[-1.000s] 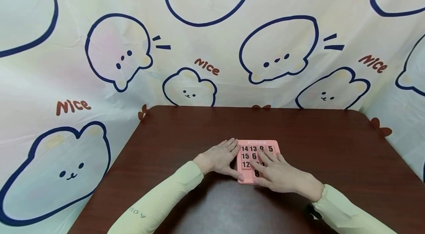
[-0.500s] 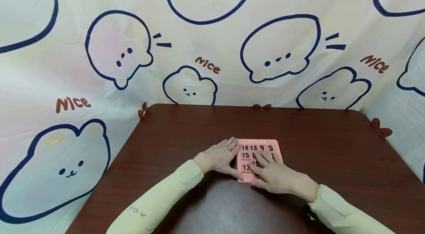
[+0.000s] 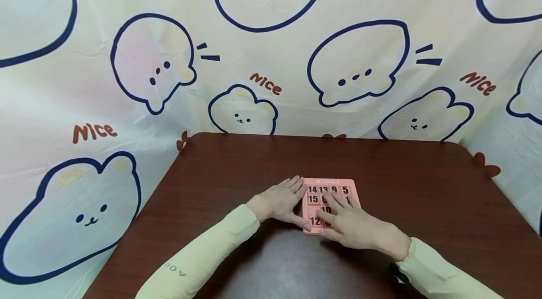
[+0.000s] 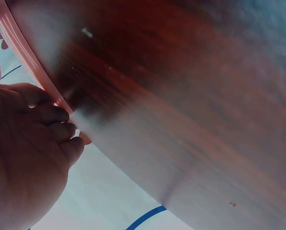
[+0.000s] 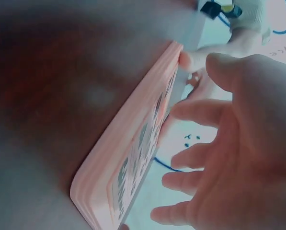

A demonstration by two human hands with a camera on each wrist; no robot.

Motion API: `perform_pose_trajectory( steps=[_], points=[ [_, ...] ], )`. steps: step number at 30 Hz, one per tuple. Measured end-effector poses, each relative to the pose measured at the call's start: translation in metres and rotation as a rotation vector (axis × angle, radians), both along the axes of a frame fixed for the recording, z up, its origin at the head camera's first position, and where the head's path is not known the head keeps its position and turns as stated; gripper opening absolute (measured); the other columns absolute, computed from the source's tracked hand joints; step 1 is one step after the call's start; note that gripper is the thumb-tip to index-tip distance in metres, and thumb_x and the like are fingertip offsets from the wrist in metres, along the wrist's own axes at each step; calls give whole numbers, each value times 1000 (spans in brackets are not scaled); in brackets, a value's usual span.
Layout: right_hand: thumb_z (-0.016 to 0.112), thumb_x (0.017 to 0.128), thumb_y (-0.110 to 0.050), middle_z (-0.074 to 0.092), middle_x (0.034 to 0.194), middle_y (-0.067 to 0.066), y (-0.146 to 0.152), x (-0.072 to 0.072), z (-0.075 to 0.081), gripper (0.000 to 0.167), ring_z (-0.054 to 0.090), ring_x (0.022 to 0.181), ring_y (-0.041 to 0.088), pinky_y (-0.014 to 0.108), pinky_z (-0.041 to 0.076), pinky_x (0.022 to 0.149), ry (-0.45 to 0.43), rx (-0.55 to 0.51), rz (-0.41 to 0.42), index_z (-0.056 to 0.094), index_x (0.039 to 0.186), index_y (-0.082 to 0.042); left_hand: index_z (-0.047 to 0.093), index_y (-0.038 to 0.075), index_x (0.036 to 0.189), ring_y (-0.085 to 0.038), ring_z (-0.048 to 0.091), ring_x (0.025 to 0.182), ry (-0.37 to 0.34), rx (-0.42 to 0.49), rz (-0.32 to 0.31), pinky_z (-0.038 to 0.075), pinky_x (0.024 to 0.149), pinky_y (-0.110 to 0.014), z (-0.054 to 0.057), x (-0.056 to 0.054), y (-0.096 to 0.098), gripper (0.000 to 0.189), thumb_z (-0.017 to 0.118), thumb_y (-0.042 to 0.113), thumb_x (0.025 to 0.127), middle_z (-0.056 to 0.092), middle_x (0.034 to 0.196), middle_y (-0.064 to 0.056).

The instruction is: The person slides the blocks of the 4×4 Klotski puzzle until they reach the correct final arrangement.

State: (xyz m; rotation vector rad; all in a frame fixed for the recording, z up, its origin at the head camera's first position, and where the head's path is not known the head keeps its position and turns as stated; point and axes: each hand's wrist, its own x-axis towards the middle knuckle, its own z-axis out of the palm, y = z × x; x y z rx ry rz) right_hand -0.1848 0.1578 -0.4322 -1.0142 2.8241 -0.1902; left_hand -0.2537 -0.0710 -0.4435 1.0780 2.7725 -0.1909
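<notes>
A pink sliding number puzzle (image 3: 312, 181) lies flat on the table, with several black-numbered tiles in its frame. The tile marked 12 (image 3: 314, 221) sits in the lower left corner; bare pink backing shows between it and the tile marked 15 (image 3: 313, 199). My left hand (image 3: 279, 202) rests along the puzzle's left edge, thumb at the near corner and fingers at the far one. Over the lower right of the puzzle, my right hand (image 3: 357, 226) spreads its fingers, index fingertip right beside the 12 tile. It hides several tiles.
A dark brown wooden table (image 3: 237, 162) stretches around the puzzle. Behind it hangs a pale curtain (image 3: 292, 54) printed with blue-outlined bears. A dark wrist device (image 3: 396, 272) shows under the right sleeve.
The 12 tile has slid toward me, from the third row into the bottom row. My right hand has shifted slightly left and nearer. The left hand stays in place.
</notes>
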Motion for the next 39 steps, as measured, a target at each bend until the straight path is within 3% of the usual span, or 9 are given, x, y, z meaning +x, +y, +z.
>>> perform_pose_trajectory(
  steps=[7,12,18,29,33,39],
  points=[
    [47,99,-53,19,162,25,-3,-26,-3,64,18,149,45,73,19,111,-47,8,-86,42,150,-14,22,10,157,-23,10,154,-13,-10,2,15,126,-36,-1,0,1,120,43,92,71,14,166,-11],
    [45,99,-55,17,162,24,-5,-35,-5,65,17,149,45,72,19,112,-64,34,-107,41,151,-16,22,10,157,-23,9,154,0,-24,-6,15,126,-36,0,-1,1,120,42,92,72,15,166,-11],
    [45,99,-55,20,162,21,-5,-30,-8,63,16,150,43,70,17,115,-68,57,-99,42,150,-18,22,10,157,-23,10,154,2,-25,-15,14,126,-36,0,0,1,118,42,91,74,14,166,-11],
    [39,99,-60,24,161,22,-4,-5,-4,65,16,150,44,73,21,112,-30,21,-18,49,146,-15,22,9,157,-25,10,154,33,-17,-23,15,126,-36,0,0,0,117,42,90,75,15,165,-12],
    [43,100,-55,26,160,23,-4,-10,0,61,20,149,45,72,21,112,-9,35,-30,50,145,-15,23,10,157,-24,11,154,31,-16,-20,15,126,-36,0,0,1,117,42,90,75,16,165,-12],
    [45,100,-52,25,159,26,-5,-29,2,60,22,147,46,72,22,111,-18,40,-64,46,147,-15,25,9,156,-25,14,154,41,-14,-33,17,125,-37,-1,0,0,117,43,90,74,18,164,-14]
  ],
)
